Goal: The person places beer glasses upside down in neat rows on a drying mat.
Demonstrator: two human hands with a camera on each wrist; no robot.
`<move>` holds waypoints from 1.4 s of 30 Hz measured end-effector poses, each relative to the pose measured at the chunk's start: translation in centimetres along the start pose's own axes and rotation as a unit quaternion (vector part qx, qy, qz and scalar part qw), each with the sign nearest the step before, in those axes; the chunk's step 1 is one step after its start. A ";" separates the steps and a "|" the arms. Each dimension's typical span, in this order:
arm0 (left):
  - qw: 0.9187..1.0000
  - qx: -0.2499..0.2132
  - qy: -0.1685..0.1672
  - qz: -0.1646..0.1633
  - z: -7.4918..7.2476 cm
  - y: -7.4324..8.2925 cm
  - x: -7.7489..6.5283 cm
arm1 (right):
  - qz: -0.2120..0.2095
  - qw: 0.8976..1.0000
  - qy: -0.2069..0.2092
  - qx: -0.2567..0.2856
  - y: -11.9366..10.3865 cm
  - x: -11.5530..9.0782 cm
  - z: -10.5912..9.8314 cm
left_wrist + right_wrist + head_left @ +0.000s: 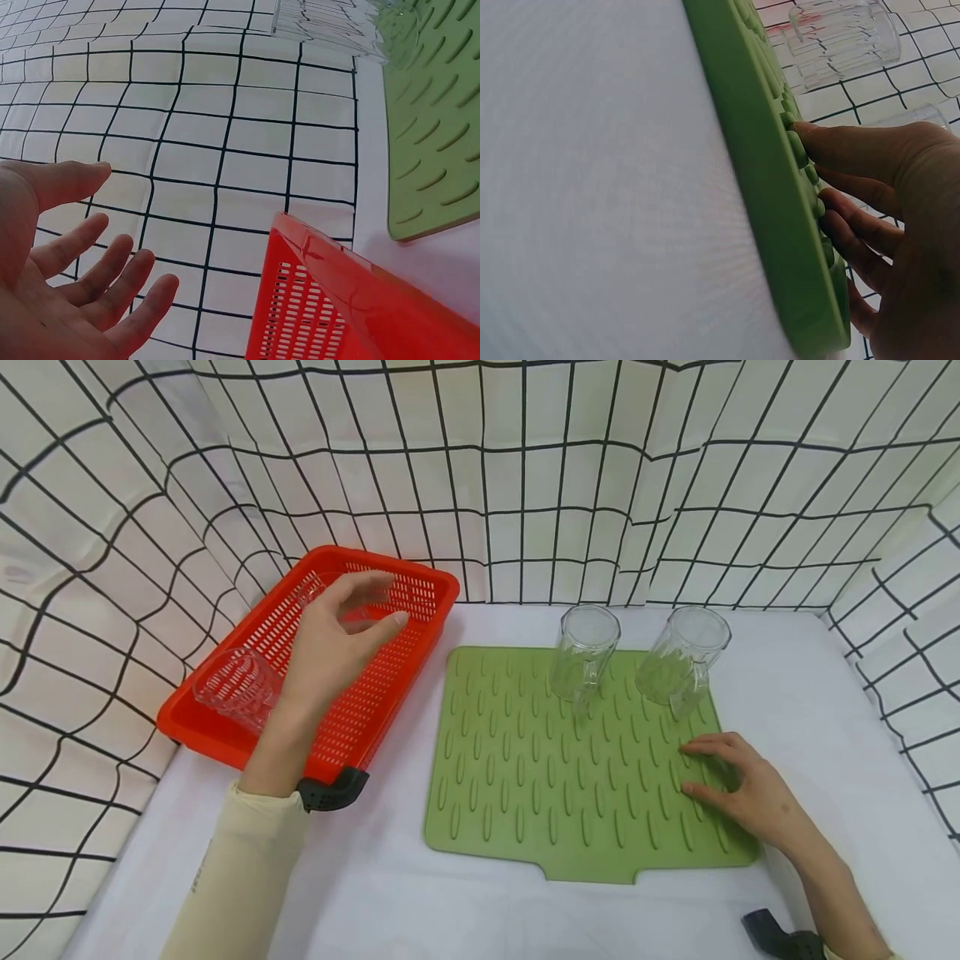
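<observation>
My left hand (330,639) hovers over the red basket (405,697), thumb and fingers spread apart with nothing between them. Beneath and beside it, a clear glass (236,685) lies in the basket's near left part; another clear glass (311,589) shows partly behind the hand at the far end. My right hand (738,789) rests its fingertips on the right side of the green mat (495,810), holding nothing. Two clear glass mugs stand on the far part of this mat: one mug (585,652) near the middle, the other mug (682,656) at the right, handles toward me.
Black wire grid panels (525,485) backed with white cloth enclose the left, back and right sides. The mat and basket lie on a white tablecloth (465,910). Each wrist wears a black camera mount (333,789).
</observation>
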State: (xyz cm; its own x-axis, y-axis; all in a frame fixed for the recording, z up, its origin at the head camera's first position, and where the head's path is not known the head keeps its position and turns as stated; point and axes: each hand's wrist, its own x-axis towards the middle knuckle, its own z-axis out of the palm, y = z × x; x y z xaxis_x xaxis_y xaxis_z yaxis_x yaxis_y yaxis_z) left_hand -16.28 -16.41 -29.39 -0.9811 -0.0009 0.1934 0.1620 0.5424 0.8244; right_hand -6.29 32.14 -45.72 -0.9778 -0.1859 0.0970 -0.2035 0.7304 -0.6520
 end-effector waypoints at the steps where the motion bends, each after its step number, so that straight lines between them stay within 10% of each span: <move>1: 1.000 0.001 0.001 0.000 -0.1 0.0 0.1 | 0.000 1.000 -0.001 0.000 0.0 0.0 0.0; 42: 0.997 0.039 0.021 -0.064 -3.9 -4.5 3.9 | 0.012 1.000 -0.012 0.008 0.0 -0.1 -0.2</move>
State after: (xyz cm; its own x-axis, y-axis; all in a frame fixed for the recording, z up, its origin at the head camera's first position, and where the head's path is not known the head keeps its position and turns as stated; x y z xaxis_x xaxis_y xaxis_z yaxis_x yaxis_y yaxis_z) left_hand -20.40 -22.15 -30.25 -0.9877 -0.1078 0.1133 0.0264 0.5992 0.8002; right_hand -6.18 32.24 -45.59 -0.9810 -0.1833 0.0632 -0.1783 0.7250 -0.6653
